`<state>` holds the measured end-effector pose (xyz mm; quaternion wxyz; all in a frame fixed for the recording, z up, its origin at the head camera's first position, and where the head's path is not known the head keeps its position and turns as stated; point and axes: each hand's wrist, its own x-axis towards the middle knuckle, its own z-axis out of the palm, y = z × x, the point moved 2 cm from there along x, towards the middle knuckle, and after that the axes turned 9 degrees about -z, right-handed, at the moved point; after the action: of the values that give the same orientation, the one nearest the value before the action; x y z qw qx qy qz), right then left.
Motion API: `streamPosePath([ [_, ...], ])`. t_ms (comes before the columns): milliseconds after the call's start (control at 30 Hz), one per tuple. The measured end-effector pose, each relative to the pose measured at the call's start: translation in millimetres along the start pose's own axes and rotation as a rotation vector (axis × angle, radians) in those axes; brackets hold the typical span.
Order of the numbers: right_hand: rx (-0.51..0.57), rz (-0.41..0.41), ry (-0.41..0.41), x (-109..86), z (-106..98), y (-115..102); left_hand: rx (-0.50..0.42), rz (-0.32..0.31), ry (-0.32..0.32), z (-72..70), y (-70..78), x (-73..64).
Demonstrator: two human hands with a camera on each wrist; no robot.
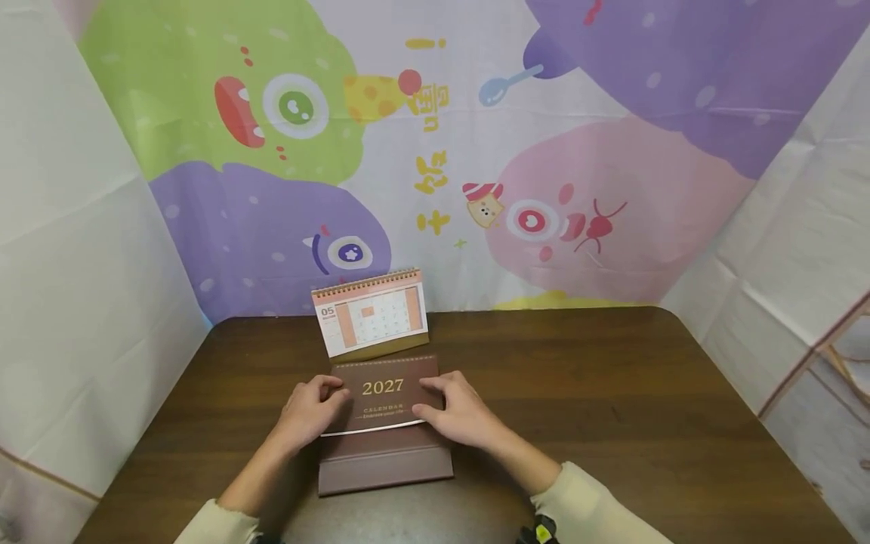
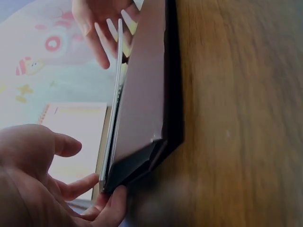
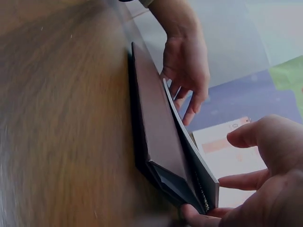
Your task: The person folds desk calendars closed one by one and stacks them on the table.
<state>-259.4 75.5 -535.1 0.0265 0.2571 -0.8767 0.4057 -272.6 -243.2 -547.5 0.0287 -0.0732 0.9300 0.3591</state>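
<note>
A brown desk calendar (image 1: 383,389) with a gold 2027 on its cover stands slanted on the table in the head view. My left hand (image 1: 312,409) holds its left side edge. At the opposite side edge, my right hand (image 1: 462,411) has its fingers on the calendar too. Both wrist views show one finger against the page edge and others reaching round by the stand; the thumbs stay apart from it. Loose at the bottom, the pages lift slightly off the brown stand (image 3: 158,118). Parts of the fingers behind the calendar are hidden.
Right behind the brown calendar stands a second desk calendar (image 1: 381,317), spiral-bound, with a white and pink page marked 05. Both are on a dark wooden table (image 1: 578,408). A cartoon-printed cloth (image 1: 442,287) hangs at the back, with white sheets on both sides.
</note>
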Motion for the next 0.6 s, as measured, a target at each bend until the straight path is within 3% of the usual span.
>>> streamPosePath([
  [133, 0.054, -0.038, 0.004, -1.2, 3.3, -20.6, 0.0, 0.001, 0.001, -10.8, -10.5, -0.9],
  [400, 0.111, -0.01, -0.001, 4.4, 27.2, -42.5, 0.032, -0.015, 0.012, -27.6, -44.9, 7.8],
  [500, 0.155, 0.008, -0.011, 7.2, 33.8, -56.3, 0.057, -0.033, 0.026, -40.1, -43.5, -1.8],
  [600, 0.167, 0.038, -0.022, 11.1, 43.0, -64.9, 0.077, -0.065, 0.034, -55.1, -31.6, -16.8],
])
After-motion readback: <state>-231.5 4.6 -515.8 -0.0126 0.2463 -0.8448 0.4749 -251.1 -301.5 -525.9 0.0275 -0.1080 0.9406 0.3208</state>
